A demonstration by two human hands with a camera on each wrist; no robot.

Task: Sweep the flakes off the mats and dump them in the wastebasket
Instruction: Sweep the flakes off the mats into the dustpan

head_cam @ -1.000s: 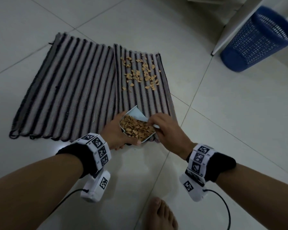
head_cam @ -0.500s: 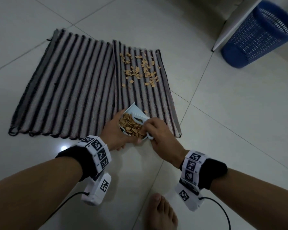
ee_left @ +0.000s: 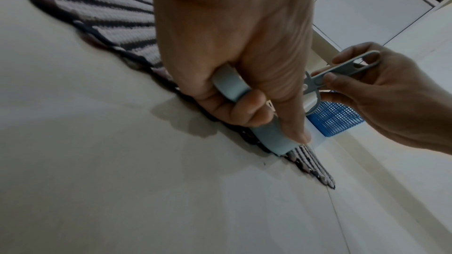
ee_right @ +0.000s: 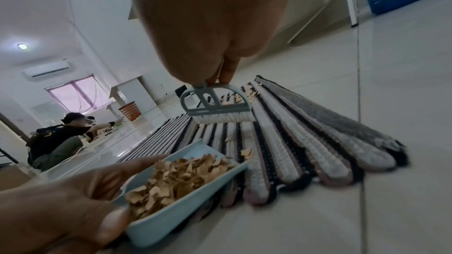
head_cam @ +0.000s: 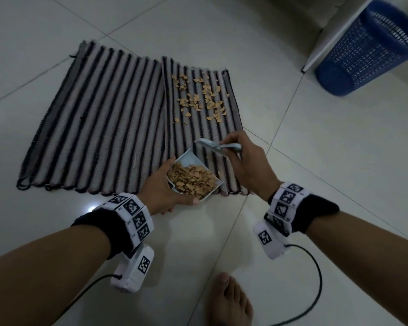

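Now brush (head_cam: 218, 147) lifted clear of dustpan (head_cam: 193, 178), right hand (head_cam: 245, 161) pinching handle, above right mat (head_cam: 222, 128). Left hand (head_cam: 161, 184) grips loaded pan at mat's near edge. Loose flakes (head_cam: 198, 100) remain farther up; likely another sweep before wastebasket (head_cam: 363, 48), well apart.

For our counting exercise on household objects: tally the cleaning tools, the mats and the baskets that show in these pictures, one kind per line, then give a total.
Cleaning tools: 2, the dustpan and the brush
Mats: 2, the wide striped mat and the narrow striped mat
Baskets: 2, the blue wastebasket and the orange basket
Total: 6
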